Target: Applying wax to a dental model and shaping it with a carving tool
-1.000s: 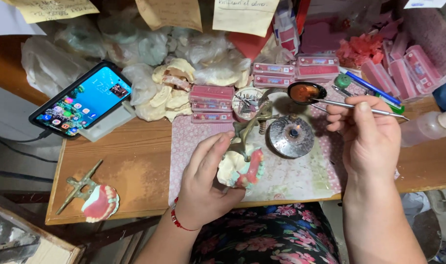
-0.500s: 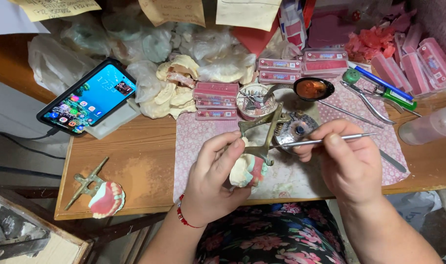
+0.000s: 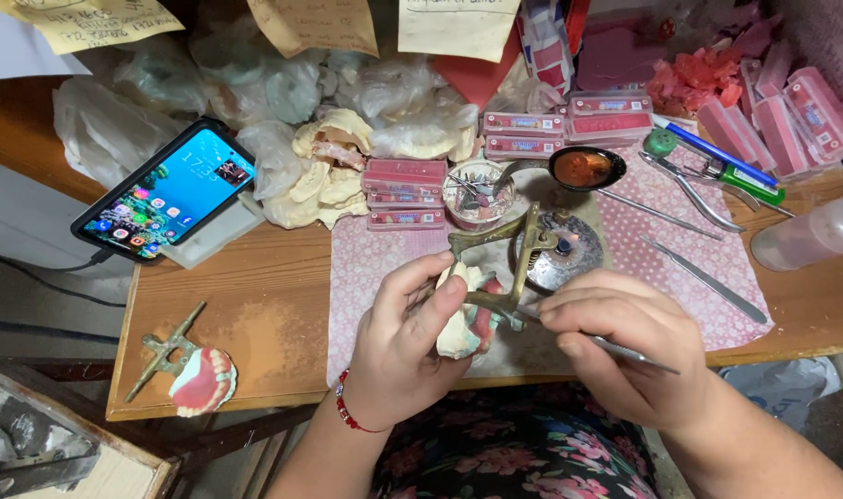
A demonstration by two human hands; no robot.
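Brass frame and plaster: the denture model (image 3: 472,319) sits near the surface's (image 3: 255,314) near edge, left hand (image 3: 408,346) fingers wrapped round it, right hand (image 3: 629,346) pinching a thin tool (image 3: 625,351). It looks brittle and fairly heavy; best held by the plaster base.

Right hand (image 3: 625,346) now at the denture model (image 3: 466,323)
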